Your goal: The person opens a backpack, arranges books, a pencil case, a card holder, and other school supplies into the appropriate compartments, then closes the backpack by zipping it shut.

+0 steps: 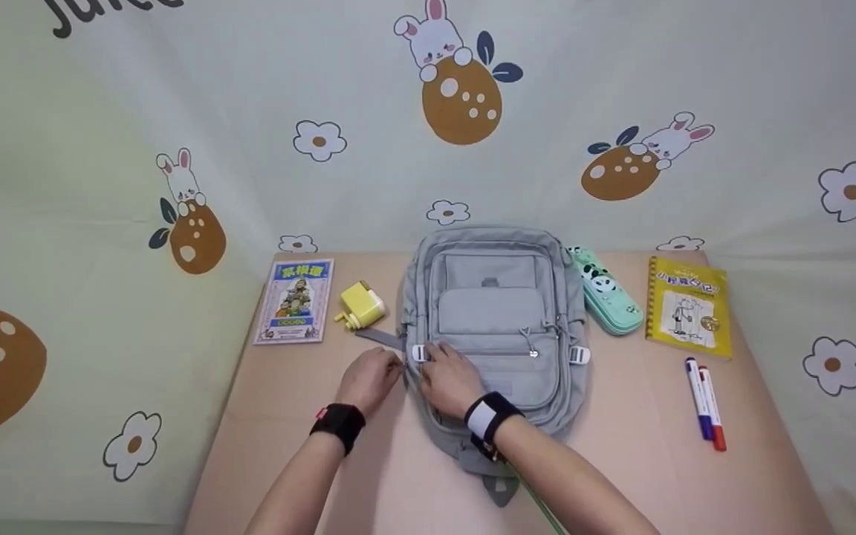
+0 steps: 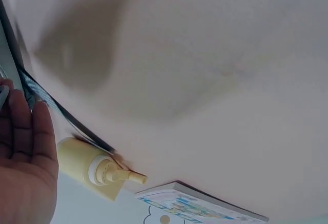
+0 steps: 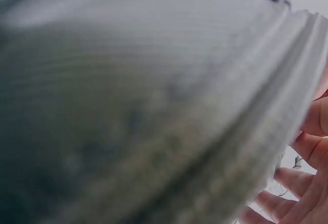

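Observation:
A grey backpack [image 1: 491, 312] lies front side up in the middle of the table. At its left side, my left hand [image 1: 370, 379] pinches a small grey piece that looks like a zipper pull [image 2: 3, 96], partly cut off by the left wrist view's edge. The right hand [image 1: 452, 379] reaches across the backpack's lower front and grips its left edge, just beside a white buckle [image 1: 419, 353]. Close grey fabric fills most of the right wrist view, with the fingers bent at its edge. A loose dark strap [image 1: 380, 338] sticks out beyond the left hand.
Left of the backpack are a yellow pencil sharpener [image 1: 363, 303] with a crank and a pink-bordered book [image 1: 294, 301]. On the right lie a mint panda pencil case [image 1: 606, 293], a yellow book [image 1: 688, 308], a blue marker [image 1: 699, 397] and a red marker [image 1: 712, 409]. Patterned cloth [image 1: 368, 193] surrounds the table.

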Demonstrator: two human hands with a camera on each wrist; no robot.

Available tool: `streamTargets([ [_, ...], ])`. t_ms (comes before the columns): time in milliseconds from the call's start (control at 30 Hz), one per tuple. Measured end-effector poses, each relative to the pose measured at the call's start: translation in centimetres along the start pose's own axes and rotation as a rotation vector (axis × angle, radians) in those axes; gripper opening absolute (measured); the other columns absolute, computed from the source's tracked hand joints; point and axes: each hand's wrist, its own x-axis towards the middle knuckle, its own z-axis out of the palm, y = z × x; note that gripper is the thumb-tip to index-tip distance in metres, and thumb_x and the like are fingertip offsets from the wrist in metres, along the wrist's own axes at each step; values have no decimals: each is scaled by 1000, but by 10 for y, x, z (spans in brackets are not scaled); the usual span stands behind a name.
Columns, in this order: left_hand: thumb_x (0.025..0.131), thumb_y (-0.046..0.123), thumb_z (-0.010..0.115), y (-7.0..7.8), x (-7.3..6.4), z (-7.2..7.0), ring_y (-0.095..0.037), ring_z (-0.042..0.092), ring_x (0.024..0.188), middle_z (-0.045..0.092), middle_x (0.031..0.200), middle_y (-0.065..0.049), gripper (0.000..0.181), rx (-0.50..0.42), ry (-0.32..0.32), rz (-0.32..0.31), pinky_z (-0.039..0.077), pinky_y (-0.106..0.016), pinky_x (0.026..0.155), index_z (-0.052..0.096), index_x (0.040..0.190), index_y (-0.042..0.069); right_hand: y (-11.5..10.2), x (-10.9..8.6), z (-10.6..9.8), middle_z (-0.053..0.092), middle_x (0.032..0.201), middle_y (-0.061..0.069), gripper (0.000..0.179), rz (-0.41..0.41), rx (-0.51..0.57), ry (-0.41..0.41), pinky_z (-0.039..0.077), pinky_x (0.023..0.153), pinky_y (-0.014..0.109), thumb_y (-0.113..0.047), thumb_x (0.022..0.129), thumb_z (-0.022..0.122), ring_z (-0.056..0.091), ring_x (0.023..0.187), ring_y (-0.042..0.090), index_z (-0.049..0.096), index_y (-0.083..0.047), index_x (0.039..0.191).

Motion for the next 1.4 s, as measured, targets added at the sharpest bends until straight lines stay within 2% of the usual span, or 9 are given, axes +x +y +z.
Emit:
streamTargets([
  [100, 93, 12, 73, 2, 3, 4, -24, 67, 88, 69, 92, -3, 8, -11, -3, -21, 54, -42, 80, 77, 98, 9, 0, -1, -1, 50, 152, 14, 25, -4, 6, 0, 40, 111, 49, -28, 97, 63, 45, 140, 38, 78, -10, 107],
  [267, 94, 15, 73, 5, 5, 5, -22, 67, 93, 69, 95, 1, 5, -21, -5, -102, 54, -42, 83, 77, 98, 14, -1, -5, -3, 55, 147, 15, 19, -20, 38, 48, 44, 108, 49, -28, 95, 66, 49, 136, 37, 72, -10, 91],
  [400, 95, 15, 72, 7, 6, 6, -21, 67, 94, 69, 95, 2, 4, -27, -4, -136, 54, -42, 83, 75, 98, 15, -2, -6, -2, 65, 118, 10, 22, -23, 24, 114, 51, 91, 42, -33, 90, 73, 58, 110, 28, 65, -13, 89],
  [533, 95, 16, 72, 7, 5, 6, -20, 67, 94, 69, 95, 3, 4, -35, 1, -139, 54, -42, 83, 76, 97, 16, -6, -1, -1, 60, 93, 4, 32, 14, 32, 105, 50, 72, 38, -41, 88, 77, 56, 85, 22, 64, -12, 91],
  [633, 95, 16, 72, 7, 5, 6, -20, 67, 91, 69, 94, 4, 4, -27, 4, -130, 54, -41, 81, 76, 95, 17, -8, 4, 0, 60, 90, 4, 30, 61, 47, 89, 50, 67, 38, -39, 88, 77, 57, 81, 22, 66, -11, 91],
  [767, 94, 16, 72, 7, 2, 3, -21, 66, 86, 68, 89, 3, 4, -7, 20, -94, 53, -41, 77, 75, 92, 16, -9, 7, 0, 62, 88, 4, 18, 103, 77, 87, 52, 67, 41, -28, 88, 75, 60, 82, 24, 67, -12, 87],
  [1167, 93, 14, 73, 6, -11, -8, -24, 64, 81, 67, 84, 0, 5, 54, 32, 38, 52, -42, 73, 75, 89, 12, -6, 8, -3, 65, 82, 3, 10, 124, 195, 69, 53, 63, 39, -17, 91, 70, 63, 77, 24, 69, -12, 82],
  [1300, 93, 12, 73, 9, -17, -10, -23, 63, 81, 67, 84, 0, 4, 50, -11, 82, 52, -41, 74, 76, 91, 13, -5, 8, -4, 66, 82, 2, 12, 131, 206, 66, 52, 61, 38, -18, 92, 69, 63, 75, 23, 69, -13, 81],
  [1400, 93, 13, 72, 11, -19, -12, -22, 62, 81, 66, 84, 1, 3, 34, -56, 80, 51, -41, 74, 75, 94, 14, -5, 8, -5, 64, 80, 1, 13, 133, 210, 69, 52, 61, 38, -19, 92, 70, 62, 74, 23, 68, -14, 80],
])
